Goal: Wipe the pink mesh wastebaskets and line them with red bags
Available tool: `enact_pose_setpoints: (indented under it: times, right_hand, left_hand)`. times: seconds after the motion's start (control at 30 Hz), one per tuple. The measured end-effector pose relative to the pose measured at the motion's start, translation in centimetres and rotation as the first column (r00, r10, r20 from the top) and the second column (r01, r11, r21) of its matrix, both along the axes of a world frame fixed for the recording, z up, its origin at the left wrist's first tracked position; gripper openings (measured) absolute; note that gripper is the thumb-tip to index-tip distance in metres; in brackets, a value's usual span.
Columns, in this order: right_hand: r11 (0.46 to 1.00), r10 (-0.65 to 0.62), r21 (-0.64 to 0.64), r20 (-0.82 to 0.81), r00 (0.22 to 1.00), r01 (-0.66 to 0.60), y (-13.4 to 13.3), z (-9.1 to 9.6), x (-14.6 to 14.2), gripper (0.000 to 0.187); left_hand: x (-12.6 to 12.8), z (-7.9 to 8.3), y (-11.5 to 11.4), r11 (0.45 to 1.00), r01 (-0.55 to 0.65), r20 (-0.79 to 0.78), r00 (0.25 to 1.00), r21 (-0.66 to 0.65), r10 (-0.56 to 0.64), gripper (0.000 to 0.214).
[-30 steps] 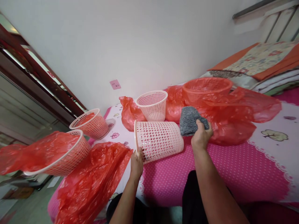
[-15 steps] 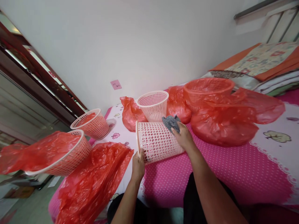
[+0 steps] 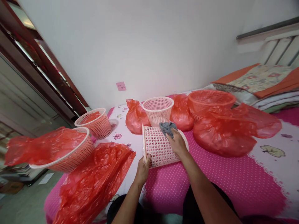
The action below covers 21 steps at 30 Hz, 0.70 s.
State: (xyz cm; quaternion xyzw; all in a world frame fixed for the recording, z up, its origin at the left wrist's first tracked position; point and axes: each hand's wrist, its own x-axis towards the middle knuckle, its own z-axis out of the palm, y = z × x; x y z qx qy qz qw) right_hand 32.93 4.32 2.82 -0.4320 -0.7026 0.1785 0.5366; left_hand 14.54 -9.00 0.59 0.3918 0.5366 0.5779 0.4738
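Note:
A pale pink plastic mesh basket (image 3: 161, 146) lies on its side in front of me on the bed, its rim facing left and its base facing right. My left hand (image 3: 143, 169) grips the lower part of the rim, with some fingers hidden inside. On the upper side of the basket, my right hand (image 3: 176, 141) presses a grey cloth (image 3: 167, 128) against the mesh, near the base end. Right behind stands another pink basket (image 3: 157, 107), upright. A loose red plastic bag (image 3: 100, 177) is spread out left of my left hand.
Two baskets with red bags in them, a nearer one (image 3: 77, 157) and a farther one (image 3: 99, 126), are at the left edge of the bed. Red bags (image 3: 224, 137) and a red-covered basket (image 3: 211, 98) sit right. Folded bedding (image 3: 263, 81) lies far right against the wall (image 3: 163, 46).
My right hand and the cloth have slid a little left along the basket, uncovering more of its base. The basket has turned slightly, and the camera view has shifted.

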Motion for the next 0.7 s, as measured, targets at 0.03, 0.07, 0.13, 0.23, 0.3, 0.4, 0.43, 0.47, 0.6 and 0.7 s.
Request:
enact_pose_setpoints:
  times: [0.03,0.07,0.13,0.23,0.3,0.4,0.43,0.47,0.6,0.7]
  right_hand:
    - [1.0,0.021,0.004,0.012,1.0,-0.021,-0.1,0.6,-0.9,0.037]
    - [0.999,0.043,0.007,0.025,0.999,-0.043,-0.2,1.2,-1.9,0.037]
    - [0.996,0.088,0.016,0.052,0.995,-0.089,-0.4,2.4,-3.8,0.036]
    - [0.985,0.165,0.042,0.094,0.982,-0.17,-0.9,3.4,-6.3,0.035]
    - [0.977,0.193,0.068,0.114,0.975,-0.201,-1.5,3.5,-7.4,0.037]
    - [0.976,0.184,0.093,0.129,0.974,-0.196,-2.6,2.9,-8.1,0.042]
    - [0.978,0.173,0.095,0.131,0.976,-0.186,-3.1,2.6,-8.2,0.044]
    - [0.98,0.161,0.094,0.131,0.978,-0.174,-3.6,2.3,-8.2,0.045]
    - [0.985,0.121,0.106,0.137,0.983,-0.136,-5.8,1.5,-8.1,0.049]
    - [0.986,0.095,0.118,0.166,0.982,-0.116,-7.7,1.1,-8.1,0.056]
  left_hand:
    - [0.0,0.2,-0.1,0.999,0.047,0.013,0.999,0.012,-0.047,0.059]
    - [-0.1,0.4,-0.3,0.996,0.09,0.022,0.996,0.026,-0.09,0.056]
    - [-0.2,0.7,-0.5,0.989,0.146,0.029,0.989,0.04,-0.147,0.054]
    - [-0.6,0.8,-0.8,0.985,0.171,0.011,0.985,0.031,-0.171,0.056]
    - [-0.9,0.7,-1.0,0.982,0.185,-0.02,0.983,0.038,-0.184,0.057]
    - [-1.2,0.9,-1.2,0.969,0.236,-0.058,0.971,0.067,-0.232,0.053]
    - [-1.3,1.0,-1.3,0.965,0.25,-0.053,0.968,0.074,-0.246,0.051]
    - [-1.4,1.2,-1.3,0.962,0.26,-0.034,0.966,0.079,-0.258,0.05]
    - [-1.5,1.5,-1.3,0.943,0.325,0.122,0.936,0.064,-0.331,0.041]
    - [-1.7,1.4,-1.2,0.932,0.362,0.189,0.914,0.019,-0.359,0.027]
